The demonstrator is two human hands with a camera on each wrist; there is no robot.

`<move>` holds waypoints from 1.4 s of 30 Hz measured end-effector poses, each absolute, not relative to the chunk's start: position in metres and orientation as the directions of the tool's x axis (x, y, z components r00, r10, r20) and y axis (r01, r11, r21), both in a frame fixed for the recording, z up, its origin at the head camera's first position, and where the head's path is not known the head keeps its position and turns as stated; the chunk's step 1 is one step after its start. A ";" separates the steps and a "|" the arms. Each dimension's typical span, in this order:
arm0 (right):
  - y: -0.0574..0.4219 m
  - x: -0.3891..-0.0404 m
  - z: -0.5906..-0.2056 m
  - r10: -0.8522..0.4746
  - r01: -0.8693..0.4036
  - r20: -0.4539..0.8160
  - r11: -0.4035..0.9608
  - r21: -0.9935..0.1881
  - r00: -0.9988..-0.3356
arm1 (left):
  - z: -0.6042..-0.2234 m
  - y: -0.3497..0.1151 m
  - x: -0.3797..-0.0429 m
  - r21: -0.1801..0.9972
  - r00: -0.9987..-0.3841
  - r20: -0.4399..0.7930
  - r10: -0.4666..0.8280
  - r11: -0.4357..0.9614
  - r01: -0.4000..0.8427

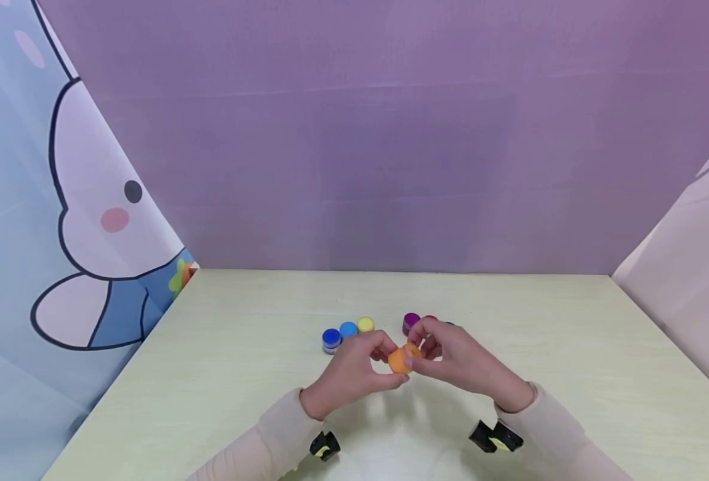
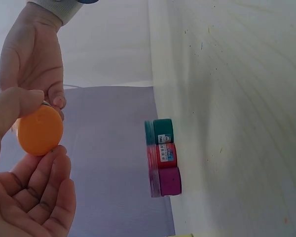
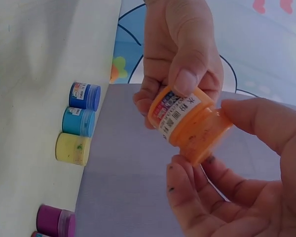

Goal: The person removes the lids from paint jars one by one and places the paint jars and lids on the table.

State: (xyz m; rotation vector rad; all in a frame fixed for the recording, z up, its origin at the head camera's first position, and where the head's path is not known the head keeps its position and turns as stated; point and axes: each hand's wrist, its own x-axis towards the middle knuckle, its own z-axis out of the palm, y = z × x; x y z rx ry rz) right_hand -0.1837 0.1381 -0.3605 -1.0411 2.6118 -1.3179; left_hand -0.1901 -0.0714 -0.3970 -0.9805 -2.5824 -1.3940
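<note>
Above the table, both hands hold a small orange paint jar [image 1: 398, 361] between them. My left hand [image 1: 351, 377] grips the labelled body, its thumb lying over the label [image 3: 180, 116] in the right wrist view. My right hand [image 1: 465, 361] pinches the jar's translucent orange end [image 3: 207, 136] between thumb and fingers. The jar is tilted, and dark specks show on that translucent end. From the left wrist, the jar's flat round orange end [image 2: 40, 130] faces the camera, with the left thumb and fingers around its edge; the right hand is partly hidden behind it.
Behind the hands stand a dark blue jar [image 1: 331, 341], a light blue jar [image 1: 348, 329] and a yellow jar [image 1: 365, 325]. To their right are a purple jar [image 1: 411, 323], a red jar [image 2: 163, 155] and a teal jar [image 2: 163, 131]. A purple backdrop [image 1: 390, 167] rises behind the pale table [image 1: 240, 347].
</note>
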 end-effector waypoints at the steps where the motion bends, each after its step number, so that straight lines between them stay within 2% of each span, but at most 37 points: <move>1: 0.139 -0.184 -0.361 -0.587 -0.559 0.262 0.408 -0.722 -0.766 | -0.397 -0.072 -0.190 0.737 -0.797 0.325 0.509 0.392 0.550; 9: 0.143 -0.187 -0.363 -0.659 -0.657 0.355 0.285 -0.698 -0.663 | -0.395 -0.072 -0.188 0.752 -0.801 0.302 0.517 0.387 0.533; 13: 0.145 -0.188 -0.363 -0.679 -0.664 0.362 0.247 -0.706 -0.638 | -0.395 -0.072 -0.188 0.753 -0.802 0.297 0.518 0.389 0.531; 17: 0.145 -0.188 -0.362 -0.663 -0.639 0.339 0.276 -0.718 -0.667 | -0.395 -0.072 -0.188 0.744 -0.800 0.301 0.519 0.397 0.537; 25: 0.141 -0.184 -0.356 -0.564 -0.520 0.223 0.444 -0.730 -0.795 | -0.395 -0.071 -0.190 0.748 -0.805 0.293 0.516 0.400 0.529; 28: 0.141 -0.183 -0.355 -0.534 -0.479 0.188 0.479 -0.735 -0.824 | -0.395 -0.071 -0.191 0.747 -0.805 0.295 0.515 0.401 0.530; 35: 0.141 -0.182 -0.355 -0.532 -0.475 0.198 0.456 -0.752 -0.823 | -0.397 -0.070 -0.191 0.747 -0.802 0.300 0.516 0.397 0.534; 42: 0.140 -0.183 -0.356 -0.557 -0.555 0.283 0.413 -0.722 -0.781 | -0.397 -0.070 -0.191 0.742 -0.803 0.299 0.515 0.404 0.535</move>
